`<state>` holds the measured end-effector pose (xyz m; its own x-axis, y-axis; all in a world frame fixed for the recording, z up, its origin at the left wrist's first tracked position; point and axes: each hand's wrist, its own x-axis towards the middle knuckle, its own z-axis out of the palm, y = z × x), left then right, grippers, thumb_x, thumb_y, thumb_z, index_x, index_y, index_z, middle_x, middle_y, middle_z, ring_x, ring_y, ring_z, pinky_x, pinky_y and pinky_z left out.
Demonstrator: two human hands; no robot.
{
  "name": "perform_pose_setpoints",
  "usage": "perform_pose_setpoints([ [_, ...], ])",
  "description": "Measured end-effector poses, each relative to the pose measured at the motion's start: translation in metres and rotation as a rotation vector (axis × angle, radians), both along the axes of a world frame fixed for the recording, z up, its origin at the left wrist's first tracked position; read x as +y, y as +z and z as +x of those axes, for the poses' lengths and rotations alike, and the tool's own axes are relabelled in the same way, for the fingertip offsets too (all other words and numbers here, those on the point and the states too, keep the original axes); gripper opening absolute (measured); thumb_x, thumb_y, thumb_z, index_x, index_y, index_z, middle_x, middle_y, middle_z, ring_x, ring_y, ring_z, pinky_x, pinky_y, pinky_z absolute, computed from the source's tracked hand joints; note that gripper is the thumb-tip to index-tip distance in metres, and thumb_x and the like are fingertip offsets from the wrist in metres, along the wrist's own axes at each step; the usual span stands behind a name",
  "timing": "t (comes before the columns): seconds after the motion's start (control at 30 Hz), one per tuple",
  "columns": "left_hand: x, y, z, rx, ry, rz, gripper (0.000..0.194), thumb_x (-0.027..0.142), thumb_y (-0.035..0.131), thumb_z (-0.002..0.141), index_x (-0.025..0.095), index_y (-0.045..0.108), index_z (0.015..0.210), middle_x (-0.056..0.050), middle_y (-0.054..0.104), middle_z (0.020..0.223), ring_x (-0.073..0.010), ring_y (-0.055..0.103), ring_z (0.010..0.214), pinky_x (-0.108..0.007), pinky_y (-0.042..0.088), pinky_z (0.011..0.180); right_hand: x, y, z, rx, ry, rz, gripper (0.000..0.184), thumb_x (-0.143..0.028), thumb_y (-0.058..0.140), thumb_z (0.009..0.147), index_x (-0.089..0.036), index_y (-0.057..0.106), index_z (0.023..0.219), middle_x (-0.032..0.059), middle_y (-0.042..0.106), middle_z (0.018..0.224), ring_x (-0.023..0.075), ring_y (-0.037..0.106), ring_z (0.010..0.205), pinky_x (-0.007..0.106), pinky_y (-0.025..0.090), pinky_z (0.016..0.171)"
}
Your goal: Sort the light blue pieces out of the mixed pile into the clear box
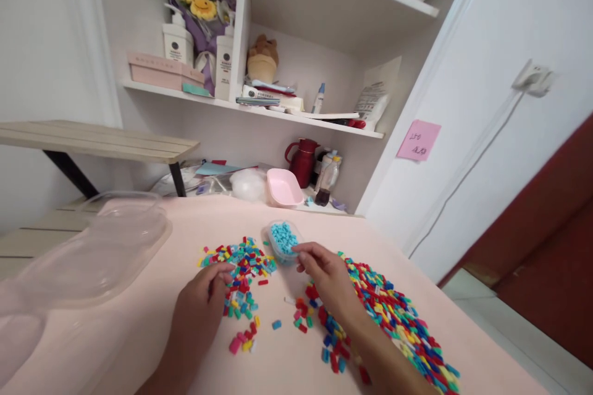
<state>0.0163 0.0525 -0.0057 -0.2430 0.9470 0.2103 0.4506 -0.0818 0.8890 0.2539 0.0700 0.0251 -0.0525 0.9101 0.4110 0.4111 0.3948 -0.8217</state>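
A small clear plastic tub (275,252) full of light-blue building bricks (283,237) stands near the middle of the table. My right hand (328,278) reaches to its right rim, thumb and fingers pinched together over the edge. Whether a brick is between those fingertips I cannot make out. My left hand (201,299) is at the near left side of a mixed pile of colored bricks (250,259), fingers curled together; what they hold, if anything, is hidden. A larger pile of mixed bricks (393,305) spreads to the right, partly behind my right forearm.
Clear plastic trays (102,259) lie on the left of the pink-covered table (278,370). Behind the tub are a pink box (285,188), a red jug (303,162) and bottles (328,176). A wooden stand (115,139) rises at back left, shelves (315,117) above.
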Motion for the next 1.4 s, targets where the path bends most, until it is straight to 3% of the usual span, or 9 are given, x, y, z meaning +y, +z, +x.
perform_pose_setpoints([
  [0.17, -0.004, 0.006, 0.001, 0.02, 0.061, 0.058, 0.033, 0.037, 0.042, 0.082, 0.023, 0.069, 0.095, -0.004, 0.073, 0.086, -0.0204, 0.069, 0.076, -0.029, 0.053, 0.063, -0.021, -0.007, -0.028, -0.35, 0.33, 0.116, 0.028, -0.018, 0.05, 0.09, -0.027, 0.07, 0.108, 0.0047, 0.068, 0.104, 0.0174, 0.061, 0.097, 0.03, 0.046, 0.088],
  [0.37, -0.007, 0.015, -0.007, -0.008, 0.184, 0.229, 0.03, 0.027, 0.037, 0.083, 0.023, 0.066, 0.09, -0.003, 0.07, 0.094, -0.0193, 0.065, 0.088, -0.031, 0.051, 0.082, -0.019, -0.031, -0.044, -0.576, 0.313, 0.171, 0.027, -0.018, 0.056, 0.088, -0.029, 0.068, 0.11, 0.0041, 0.068, 0.101, 0.0185, 0.06, 0.096, 0.031, 0.044, 0.089],
  [0.53, -0.005, 0.016, -0.011, 0.022, 0.252, 0.254, 0.031, 0.02, 0.037, 0.076, 0.022, 0.067, 0.085, -0.004, 0.064, 0.1, -0.0203, 0.06, 0.099, -0.032, 0.047, 0.091, -0.014, -0.03, -0.043, -0.573, 0.316, 0.17, 0.026, -0.013, 0.055, 0.087, -0.03, 0.072, 0.097, 0.0019, 0.069, 0.097, 0.0163, 0.061, 0.092, 0.029, 0.044, 0.085],
  [0.73, -0.003, 0.015, -0.012, -0.082, 0.297, 0.167, 0.03, 0.022, 0.04, 0.071, 0.023, 0.067, 0.083, -0.004, 0.064, 0.102, -0.0219, 0.059, 0.101, -0.034, 0.046, 0.093, -0.015, -0.022, -0.037, -0.428, 0.287, 0.045, 0.017, -0.013, 0.058, 0.083, -0.024, 0.071, 0.081, 0.001, 0.071, 0.087, 0.0163, 0.062, 0.085, 0.027, 0.046, 0.08],
  [0.93, -0.003, 0.017, -0.011, -0.184, 0.277, 0.028, 0.027, 0.028, 0.042, 0.072, 0.024, 0.066, 0.083, -0.002, 0.069, 0.092, -0.0215, 0.063, 0.089, -0.033, 0.049, 0.083, -0.013, -0.024, -0.031, 0.024, 0.224, -0.233, 0.016, -0.029, 0.06, 0.082, -0.018, 0.071, 0.078, 0.0005, 0.067, 0.068, 0.0135, 0.056, 0.06, 0.023, 0.043, 0.056],
  [1.0, -0.002, 0.017, -0.011, -0.193, 0.277, 0.013, 0.026, 0.028, 0.043, 0.071, 0.024, 0.066, 0.083, -0.002, 0.069, 0.09, -0.0215, 0.063, 0.088, -0.033, 0.049, 0.081, -0.009, -0.019, -0.027, 0.123, 0.196, -0.266, 0.017, -0.032, 0.063, 0.079, -0.018, 0.071, 0.079, -0.0007, 0.064, 0.063, 0.0124, 0.054, 0.057, 0.023, 0.041, 0.054],
  [1.2, -0.001, 0.016, -0.015, -0.209, 0.274, -0.007, 0.025, 0.03, 0.044, 0.069, 0.025, 0.066, 0.078, -0.002, 0.071, 0.084, -0.0233, 0.064, 0.086, -0.034, 0.049, 0.076, 0.014, 0.005, -0.007, 0.329, -0.07, -0.09, 0.029, -0.045, 0.067, 0.077, -0.018, 0.071, 0.087, 0.0032, 0.069, 0.073, 0.0181, 0.062, 0.07, 0.03, 0.049, 0.066],
  [1.4, -0.002, 0.014, -0.014, -0.225, 0.244, 0.001, 0.024, 0.032, 0.044, 0.067, 0.025, 0.066, 0.073, -0.002, 0.07, 0.077, -0.0228, 0.065, 0.08, -0.034, 0.049, 0.073, 0.022, -0.002, 0.005, 0.326, -0.035, -0.113, 0.046, -0.056, 0.058, 0.082, -0.017, 0.069, 0.104, 0.0104, 0.072, 0.098, 0.0257, 0.068, 0.089, 0.039, 0.052, 0.081],
])
